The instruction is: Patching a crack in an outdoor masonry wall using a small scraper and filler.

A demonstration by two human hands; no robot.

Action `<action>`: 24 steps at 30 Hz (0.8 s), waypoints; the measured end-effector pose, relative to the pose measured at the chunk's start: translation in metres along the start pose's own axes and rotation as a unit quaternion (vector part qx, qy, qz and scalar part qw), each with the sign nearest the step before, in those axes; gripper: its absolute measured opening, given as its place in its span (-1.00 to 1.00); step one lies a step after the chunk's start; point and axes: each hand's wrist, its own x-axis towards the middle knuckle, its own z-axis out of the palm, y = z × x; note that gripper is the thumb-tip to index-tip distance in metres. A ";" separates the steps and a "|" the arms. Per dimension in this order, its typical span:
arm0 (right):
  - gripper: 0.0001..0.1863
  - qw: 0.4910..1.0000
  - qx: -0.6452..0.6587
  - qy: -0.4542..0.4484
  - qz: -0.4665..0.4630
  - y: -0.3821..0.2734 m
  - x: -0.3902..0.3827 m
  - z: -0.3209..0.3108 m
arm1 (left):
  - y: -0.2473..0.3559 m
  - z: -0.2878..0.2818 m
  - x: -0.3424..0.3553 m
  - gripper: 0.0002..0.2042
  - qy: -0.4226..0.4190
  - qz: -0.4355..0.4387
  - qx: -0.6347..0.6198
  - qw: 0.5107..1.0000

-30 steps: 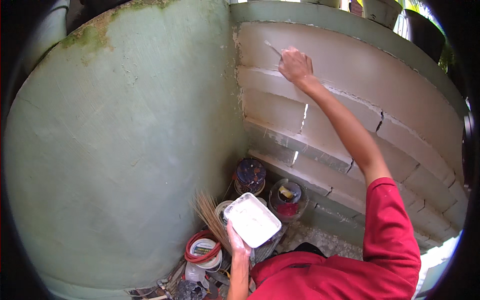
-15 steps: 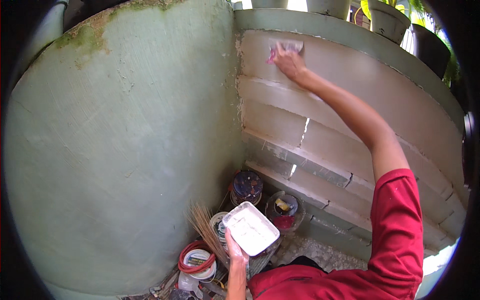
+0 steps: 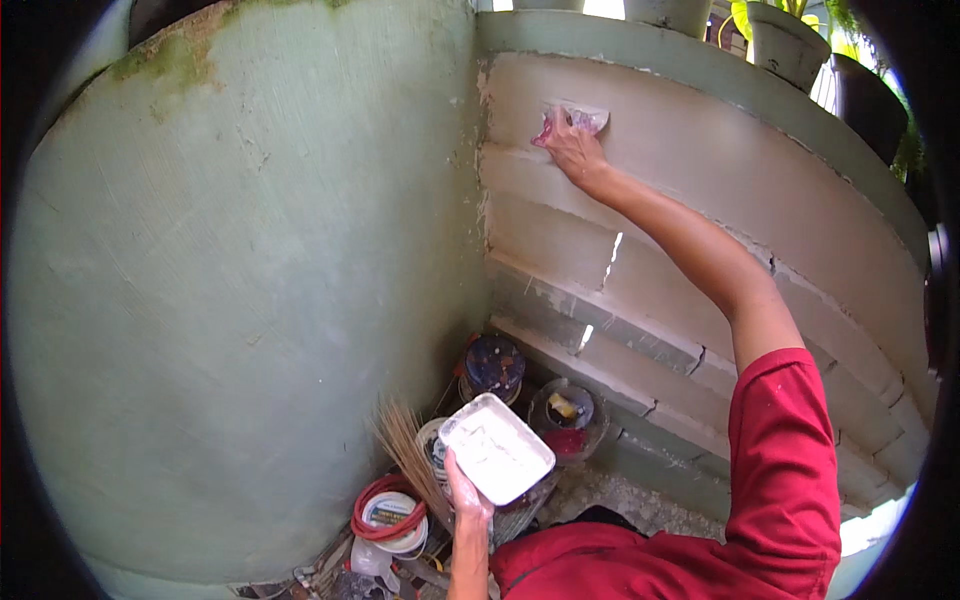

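Note:
At arm's length, my right hand (image 3: 574, 146) grips a putty scraper (image 3: 588, 118) with a wide, whitish-smeared blade and some pink on it. Its blade lies against the upper band of the pale wall (image 3: 690, 140), close to the inner corner. Low in front of me, my left hand (image 3: 468, 492) holds a white rectangular tray (image 3: 545, 462) by its left side, the thumb along the rim. White paste (image 3: 495, 445) is spread over the tray's bottom. White smears mark the left fingers, which are partly hidden beneath the tray.
A curved green wall (image 3: 240, 300) rises on the left. Below stand a dark-lidded bucket (image 3: 494, 366), a clear basin (image 3: 590, 445), a stick broom (image 3: 405, 445) and a white tub with a red hose (image 3: 372, 490) around it. Potted plants (image 3: 788, 45) line the top ledge.
My right hand has drawn the scraper a short way down the wall, with the elbow lower. My left hand still holds the tray in nearly the same place; the view has shifted slightly.

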 end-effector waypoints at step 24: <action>-0.86 0.999 -0.023 -0.043 0.016 0.053 -0.015 -0.042 | 0.004 0.002 0.004 -0.41 -0.025 -0.031 0.054 0.998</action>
